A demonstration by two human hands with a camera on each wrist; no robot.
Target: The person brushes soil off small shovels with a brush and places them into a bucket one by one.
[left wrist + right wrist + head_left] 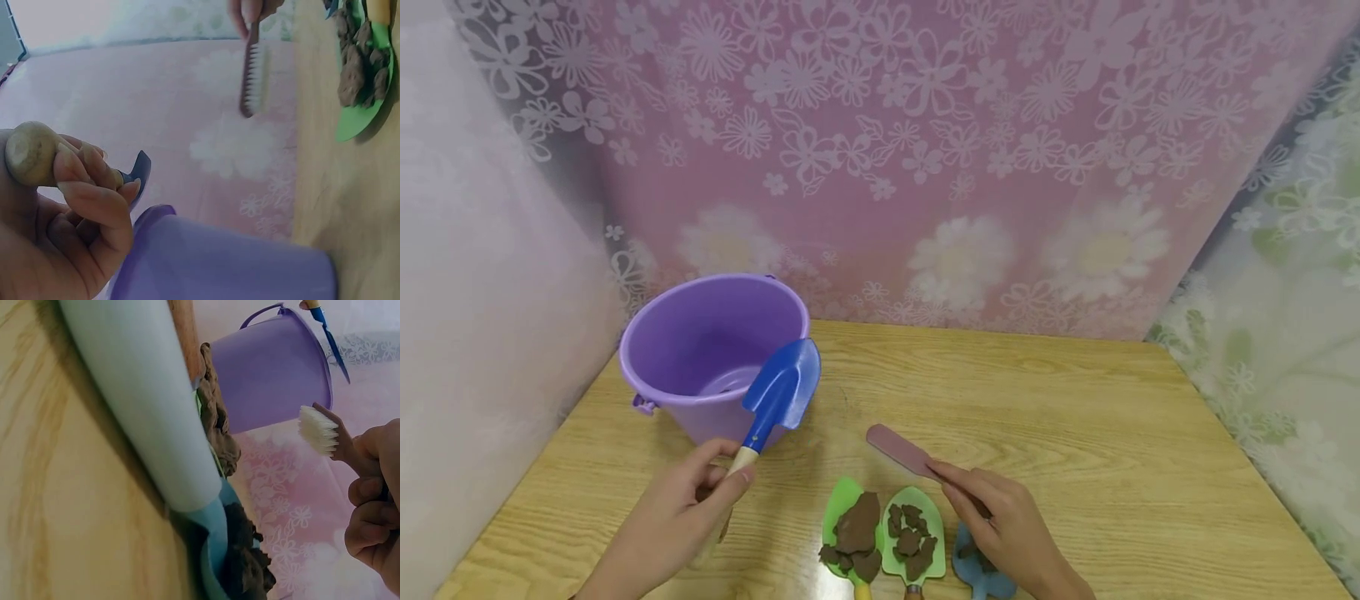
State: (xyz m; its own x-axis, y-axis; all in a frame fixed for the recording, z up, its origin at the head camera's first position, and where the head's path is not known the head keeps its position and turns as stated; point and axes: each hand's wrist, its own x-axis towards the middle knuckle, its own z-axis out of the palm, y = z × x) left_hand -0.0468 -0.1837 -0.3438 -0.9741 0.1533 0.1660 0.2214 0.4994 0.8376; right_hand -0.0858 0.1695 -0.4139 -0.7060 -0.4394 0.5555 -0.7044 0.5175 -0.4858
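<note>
My left hand (673, 508) grips the wooden handle of a blue trowel (784, 383), its blade raised and overlapping the rim of a purple bucket (715, 412) in the head view. In the left wrist view the rounded handle end (32, 153) sticks out from the curled fingers. My right hand (1011, 525) holds a brush with a mauve back (898, 448) by its handle, bristles downward. White bristles (319, 431) show in the right wrist view. The brush is held above the table, right of the bucket, with nothing on the blue trowel's blade.
Near the front edge lie a bright green scoop (842, 500) and a pale green scoop (934, 508), both with brown clay-like lumps (859, 525). A light blue scoop (988, 583) with dark lumps is partly under my right hand. Flowered curtains (962, 167) surround the wooden table (1037, 392).
</note>
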